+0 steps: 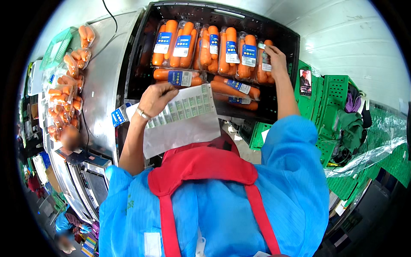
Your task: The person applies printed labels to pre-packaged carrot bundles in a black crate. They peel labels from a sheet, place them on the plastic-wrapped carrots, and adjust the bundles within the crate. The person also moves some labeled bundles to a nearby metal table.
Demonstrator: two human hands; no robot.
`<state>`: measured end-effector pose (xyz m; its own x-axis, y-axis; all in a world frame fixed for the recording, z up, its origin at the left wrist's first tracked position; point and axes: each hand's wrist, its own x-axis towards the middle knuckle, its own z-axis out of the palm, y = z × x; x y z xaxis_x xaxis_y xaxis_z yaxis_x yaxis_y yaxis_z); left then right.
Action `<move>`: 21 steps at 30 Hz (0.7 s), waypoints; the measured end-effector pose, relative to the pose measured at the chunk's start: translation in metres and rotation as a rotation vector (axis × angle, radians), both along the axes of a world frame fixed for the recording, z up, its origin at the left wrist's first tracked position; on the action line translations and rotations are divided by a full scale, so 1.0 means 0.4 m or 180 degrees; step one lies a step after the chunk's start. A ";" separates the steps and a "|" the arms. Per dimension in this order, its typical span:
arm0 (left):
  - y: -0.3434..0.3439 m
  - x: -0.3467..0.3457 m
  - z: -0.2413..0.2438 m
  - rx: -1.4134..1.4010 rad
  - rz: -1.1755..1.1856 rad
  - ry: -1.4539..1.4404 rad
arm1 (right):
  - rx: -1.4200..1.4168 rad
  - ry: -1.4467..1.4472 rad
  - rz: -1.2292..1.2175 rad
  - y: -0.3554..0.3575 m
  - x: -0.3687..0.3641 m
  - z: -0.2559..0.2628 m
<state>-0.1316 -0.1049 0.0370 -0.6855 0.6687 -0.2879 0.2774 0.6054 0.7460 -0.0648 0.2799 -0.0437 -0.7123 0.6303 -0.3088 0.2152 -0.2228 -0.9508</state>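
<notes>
My left hand (157, 99) grips the upper edge of a backing sheet (183, 136) with rows of small green-and-white stickers (189, 106). The sheet hangs in front of a black plastic crate (192, 13). Inside, bagged carrots stand in a row with blue-and-white labels, and more packs lie crosswise on the near side, one carrot pack (236, 86) among them. My right hand (276, 61) reaches into the crate and touches the rightmost carrot pack (264, 69). A small pale sticker (262, 46) shows at its fingertips; whether the fingers pinch it is unclear.
More bagged carrots (65, 93) lie along the steel table (102, 70) at left, near a green basket (56, 48). A black cable (110, 40) crosses the table. Green crates (334, 119) and a phone (305, 82) are at right. Another person (65, 221) is at lower left.
</notes>
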 end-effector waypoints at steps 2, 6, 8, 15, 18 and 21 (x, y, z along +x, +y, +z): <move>-0.028 0.018 -0.005 0.0023 0.0101 -0.0023 | -0.0032 -0.0322 -0.0067 0.119 -0.004 -0.104; -0.096 0.072 -0.002 -0.0193 0.0579 -0.0219 | 0.0384 -0.0849 0.0171 0.201 -0.065 -0.197; -0.122 0.088 -0.005 -0.0185 0.0685 -0.0120 | 0.0600 -0.0975 0.0177 0.213 -0.079 -0.214; -0.164 0.113 -0.021 -0.0253 0.0969 -0.0149 | 0.0842 -0.1244 0.0173 0.240 -0.097 -0.232; -0.165 0.118 -0.022 -0.0235 0.1017 -0.0249 | 0.1363 -0.1462 0.0466 0.270 -0.094 -0.276; -0.167 0.119 -0.026 -0.0237 0.1022 -0.0307 | 0.2758 -0.1970 0.0997 0.253 -0.098 -0.264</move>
<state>-0.0838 -0.1718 0.0264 -0.8249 0.3979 -0.4016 -0.0059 0.7043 0.7099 -0.1041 0.3809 -0.1492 -0.7530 0.6242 -0.2082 0.6373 0.6128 -0.4673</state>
